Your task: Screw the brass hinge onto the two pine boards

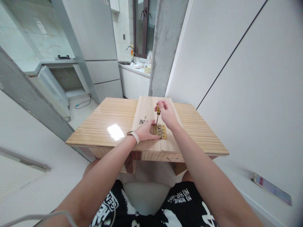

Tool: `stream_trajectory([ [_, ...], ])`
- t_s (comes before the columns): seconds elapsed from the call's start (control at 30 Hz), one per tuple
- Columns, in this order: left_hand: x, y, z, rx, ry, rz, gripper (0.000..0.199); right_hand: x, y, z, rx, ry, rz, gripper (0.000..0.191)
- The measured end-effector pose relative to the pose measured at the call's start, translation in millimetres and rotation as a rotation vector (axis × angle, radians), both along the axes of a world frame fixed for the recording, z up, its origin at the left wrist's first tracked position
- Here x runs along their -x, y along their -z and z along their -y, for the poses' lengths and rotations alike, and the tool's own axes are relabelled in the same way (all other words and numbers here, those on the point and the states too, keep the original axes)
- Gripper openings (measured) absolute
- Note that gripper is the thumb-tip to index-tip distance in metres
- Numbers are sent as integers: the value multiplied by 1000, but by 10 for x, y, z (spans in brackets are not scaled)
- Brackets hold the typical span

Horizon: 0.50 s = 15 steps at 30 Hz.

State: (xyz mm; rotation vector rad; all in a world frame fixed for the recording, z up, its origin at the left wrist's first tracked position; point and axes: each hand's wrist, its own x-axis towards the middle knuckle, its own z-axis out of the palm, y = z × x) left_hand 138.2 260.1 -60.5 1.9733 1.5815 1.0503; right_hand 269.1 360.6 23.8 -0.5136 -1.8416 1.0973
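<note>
A brass hinge (163, 131) lies across the seam between two pale wooden boards (148, 108) on the table. My right hand (166, 113) grips a screwdriver (158, 111) with a yellow and black handle, its shaft pointing down to the hinge's upper left part. On the hinge's left side rests my left hand (147, 130), thumb and forefinger spread around that edge and touching it. The screwdriver's tip is too small to make out against the hinge. Dark marks (142, 120) show on the board beyond my left hand.
The striped wooden table (94, 129) has a drawer at its front edge. Small dark screws (141, 121) may be among the marks. Beyond stand a fridge (94, 37) and a sink counter (134, 78); a white wall (236, 78) rises at the right.
</note>
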Motion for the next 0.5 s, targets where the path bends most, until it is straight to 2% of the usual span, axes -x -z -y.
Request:
stream_trajectory([
  [0.1,5,-11,8,8,-1,-3,96,-89,-164,-14,-180,42,221,31],
  [0.2,9,-9,6,10,1,6,94,-162,-429,-12,-440,78,551,14],
  [0.27,10,-1,1,13,2,17,95,-172,-600,-12,-553,72,731,7],
  [0.37,7,8,-2,17,-1,28,99,-127,-776,-10,-621,-2,938,16],
  [0.5,2,-3,4,25,-4,0,100,-53,-911,45,-745,-103,1175,16],
])
